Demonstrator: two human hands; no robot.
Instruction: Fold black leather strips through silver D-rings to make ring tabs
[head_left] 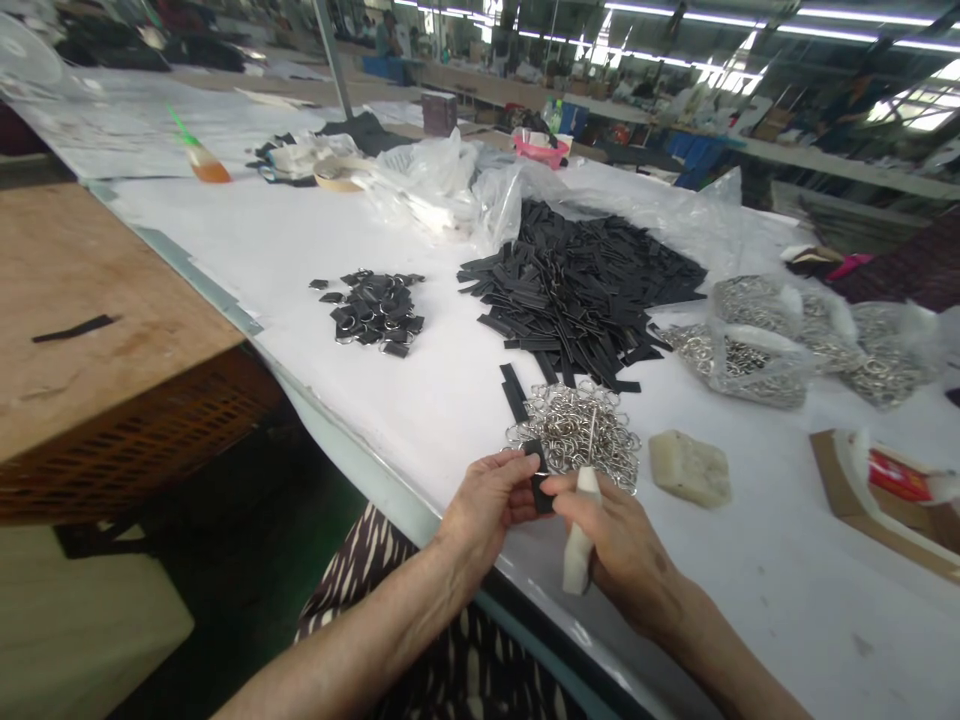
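My left hand (484, 505) pinches a short black strip (538, 480) between thumb and fingers, with a thin bit of metal ring showing across it. My right hand (619, 535) is closed around the pale handle of an awl (580, 545), whose thin metal shaft points away from me. The right thumb and forefinger also reach the strip's edge. Just beyond both hands lies a heap of silver metal rings (581, 425). Behind that spreads a large pile of loose black strips (581, 285). To the left sits a smaller pile of black looped strips with rings (379, 310).
A yellowish wax-like block (690, 468) and an open cardboard box (862, 495) are on the right. Bags of metal rings (742, 350) stand behind them. Clear plastic (450, 185) and an orange-filled bottle (206, 163) lie farther back. The white table's edge (337, 455) runs close to my lap.
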